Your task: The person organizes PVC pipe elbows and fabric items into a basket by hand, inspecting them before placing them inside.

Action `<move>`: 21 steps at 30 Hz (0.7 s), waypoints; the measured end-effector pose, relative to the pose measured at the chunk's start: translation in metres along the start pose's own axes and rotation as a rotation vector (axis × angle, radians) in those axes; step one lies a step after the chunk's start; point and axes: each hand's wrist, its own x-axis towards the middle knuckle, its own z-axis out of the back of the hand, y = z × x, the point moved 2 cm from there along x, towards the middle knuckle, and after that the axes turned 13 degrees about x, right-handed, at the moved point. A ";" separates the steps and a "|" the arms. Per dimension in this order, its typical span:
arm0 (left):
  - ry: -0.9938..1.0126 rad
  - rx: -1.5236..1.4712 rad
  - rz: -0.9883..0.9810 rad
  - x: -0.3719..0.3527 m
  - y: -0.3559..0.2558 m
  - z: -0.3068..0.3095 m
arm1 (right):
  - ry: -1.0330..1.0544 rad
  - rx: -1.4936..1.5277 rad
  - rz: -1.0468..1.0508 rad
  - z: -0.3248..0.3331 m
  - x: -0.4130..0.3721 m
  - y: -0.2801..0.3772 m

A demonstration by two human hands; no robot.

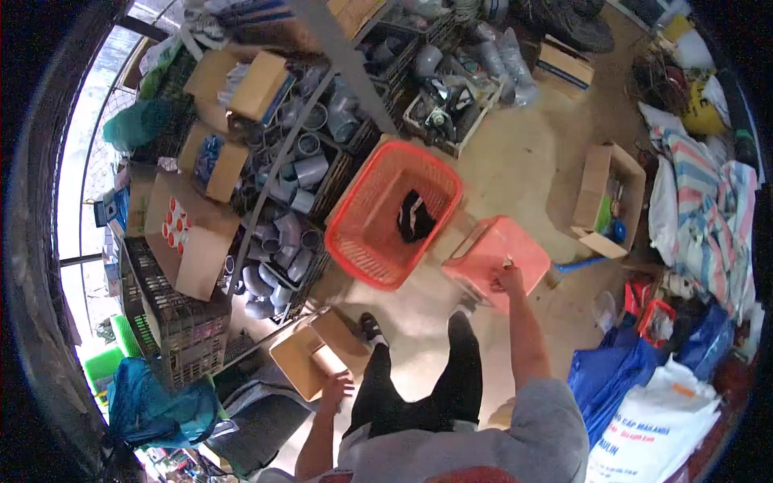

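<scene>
My right hand (507,279) is closed at the middle of the seat of a red plastic stool (527,245), fingers at the small hole there. The stool stands just ahead of my right foot. My left hand (336,392) hangs low with its fingers apart, right by the near edge of an open cardboard box (294,358). Ahead of my feet sits a large red plastic basket (354,185) with slatted sides. A black item with a light stripe (415,217) lies inside it.
Crates of grey pipe fittings (310,169) line the left side. A carton (181,249) with red-capped items rests on a black crate (189,330). Further right are an open carton (594,193), striped sacks (700,209), a blue tarp (608,362) and a white printed sack (656,431).
</scene>
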 end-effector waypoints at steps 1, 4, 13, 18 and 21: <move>0.045 0.062 0.019 0.011 -0.001 -0.022 | 0.008 0.001 0.004 0.012 0.020 0.007; -0.079 0.381 0.042 -0.008 -0.058 -0.158 | -0.004 0.242 -0.105 0.043 0.054 0.025; -0.007 0.445 -0.059 0.049 -0.119 -0.242 | 0.172 0.573 -0.363 0.113 0.188 0.006; -0.034 0.335 -0.133 0.069 -0.134 -0.203 | 0.096 0.159 -0.056 0.089 0.148 0.081; -0.043 -0.018 -0.038 0.111 -0.119 -0.162 | 0.159 0.143 -0.037 0.086 0.142 0.087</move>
